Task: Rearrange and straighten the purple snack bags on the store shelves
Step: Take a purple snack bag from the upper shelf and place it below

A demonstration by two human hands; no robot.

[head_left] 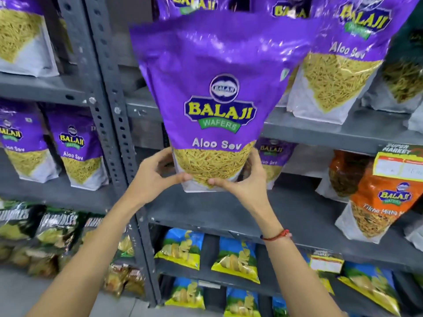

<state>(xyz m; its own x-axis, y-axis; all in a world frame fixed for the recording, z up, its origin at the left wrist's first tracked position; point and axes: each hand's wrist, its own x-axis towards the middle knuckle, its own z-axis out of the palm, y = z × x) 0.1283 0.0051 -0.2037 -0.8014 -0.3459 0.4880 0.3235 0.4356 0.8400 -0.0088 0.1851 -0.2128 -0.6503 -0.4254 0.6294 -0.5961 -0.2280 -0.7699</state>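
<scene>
Holding bag point(219, 92) by its base, left hand point(151, 179) and right hand point(247, 181) clasped; I judge it light, crinkly (slippery film).

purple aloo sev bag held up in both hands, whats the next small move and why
Probably lower the purple Aloo Sev bag onto the bare stretch of grey shelf just below it and stand it upright. The left hand and right hand grip only its bottom edge, and it hangs in the air, resting on nothing.

Purple Aloo Sev bags: one point(219, 99) above the hands, three left, about five right. One orange Tikha Mitha bag point(375, 209) right. Blue chip bags below, six visible.
</scene>
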